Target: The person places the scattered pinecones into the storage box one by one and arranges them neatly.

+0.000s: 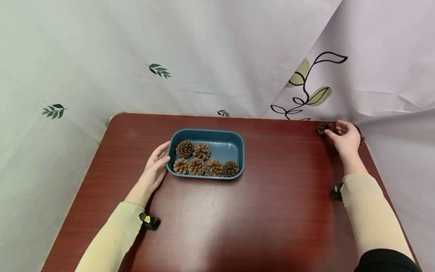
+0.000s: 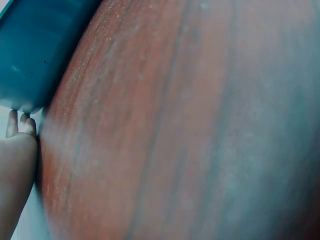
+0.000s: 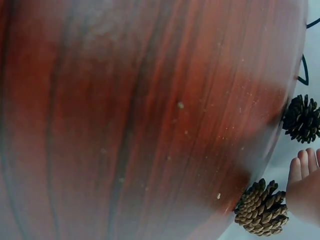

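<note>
A rectangular blue tray [image 1: 239,138] holds several brown pine cones [image 1: 213,167], lined along its near side and gathered at its left end. At that left end my left hand [image 1: 155,166] touches the outer wall, its fingers and thumb extended. In the left wrist view, the fingertips [image 2: 23,117] meet the tray's wall [image 2: 35,55]. At the far right corner, my right hand [image 1: 347,139] is between two pine cones. One cone [image 1: 325,128] is by the thumb; the other [image 1: 361,136] is partly hidden behind the hand. In the right wrist view, these cones [image 3: 301,119] flank the relaxed fingers.
A dark red wooden table [image 1: 272,211] lies beneath everything. White cloth [image 1: 210,56] with leaf prints hangs behind it and at both sides. Each wrist wears a small black camera [image 1: 151,222].
</note>
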The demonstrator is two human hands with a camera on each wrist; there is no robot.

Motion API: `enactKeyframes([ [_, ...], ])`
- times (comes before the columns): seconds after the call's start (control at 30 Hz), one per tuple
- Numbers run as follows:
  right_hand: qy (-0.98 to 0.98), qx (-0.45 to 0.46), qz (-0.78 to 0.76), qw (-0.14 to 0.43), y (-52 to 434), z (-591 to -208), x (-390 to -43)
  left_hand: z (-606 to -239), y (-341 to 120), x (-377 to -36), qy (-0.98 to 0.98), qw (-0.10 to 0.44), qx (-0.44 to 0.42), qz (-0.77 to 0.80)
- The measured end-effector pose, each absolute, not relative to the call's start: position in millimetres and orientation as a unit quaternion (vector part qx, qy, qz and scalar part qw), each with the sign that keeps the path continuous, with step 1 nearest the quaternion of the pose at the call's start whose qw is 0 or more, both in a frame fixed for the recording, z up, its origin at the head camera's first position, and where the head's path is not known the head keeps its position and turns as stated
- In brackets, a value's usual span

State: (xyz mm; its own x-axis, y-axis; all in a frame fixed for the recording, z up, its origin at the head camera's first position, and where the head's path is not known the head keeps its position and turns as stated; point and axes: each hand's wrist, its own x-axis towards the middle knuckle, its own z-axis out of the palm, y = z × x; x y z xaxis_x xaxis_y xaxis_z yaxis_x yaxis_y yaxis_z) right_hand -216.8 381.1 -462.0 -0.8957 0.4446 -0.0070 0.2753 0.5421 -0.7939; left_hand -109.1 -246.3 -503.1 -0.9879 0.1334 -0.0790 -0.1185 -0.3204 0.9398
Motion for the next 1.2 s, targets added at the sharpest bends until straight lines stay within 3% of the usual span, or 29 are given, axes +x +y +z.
enactKeyframes([
  [0.63, -0.909, -0.184, 0.370, 0.054, 379.4, -473.4, -221.0, -505.8, -247.3, -110.1, 0.571, 0.074, 0.009, 0.818],
  [1.2, -0.913, -0.158, 0.369, 0.066, 379.1, -476.3, -220.6, -505.4, -247.1, -109.9, 0.570, 0.075, 0.005, 0.818],
])
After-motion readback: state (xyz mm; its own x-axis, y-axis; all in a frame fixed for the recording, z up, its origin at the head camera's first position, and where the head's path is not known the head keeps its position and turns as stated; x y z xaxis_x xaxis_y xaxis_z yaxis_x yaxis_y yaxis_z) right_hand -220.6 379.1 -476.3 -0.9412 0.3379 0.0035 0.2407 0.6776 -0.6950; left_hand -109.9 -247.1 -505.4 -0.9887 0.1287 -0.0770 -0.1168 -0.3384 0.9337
